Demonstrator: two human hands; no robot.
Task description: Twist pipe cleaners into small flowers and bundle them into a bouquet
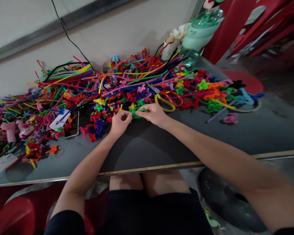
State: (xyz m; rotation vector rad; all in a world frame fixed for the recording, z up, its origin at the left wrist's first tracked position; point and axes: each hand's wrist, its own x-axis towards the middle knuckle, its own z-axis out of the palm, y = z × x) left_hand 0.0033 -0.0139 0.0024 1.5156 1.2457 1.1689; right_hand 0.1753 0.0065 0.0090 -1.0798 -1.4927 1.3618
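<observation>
Both hands work a green pipe cleaner (136,113) over the dark grey table (147,147). My left hand (121,123) is closed, pinching its left end. My right hand (154,113) is closed too, pinching the right part, where a short straight green piece runs under the fingers. The green piece is partly twisted into a small flower-like knot between the two hands. A big heap of coloured pipe cleaners and finished twisted shapes (105,88) lies just beyond the hands.
Scissors with yellow and red handles (165,98) lie right of my right hand. A phone (72,125) sits at the left under the heap, a pale green water bottle (201,27) at the back. Red plastic chairs (254,23) stand beyond.
</observation>
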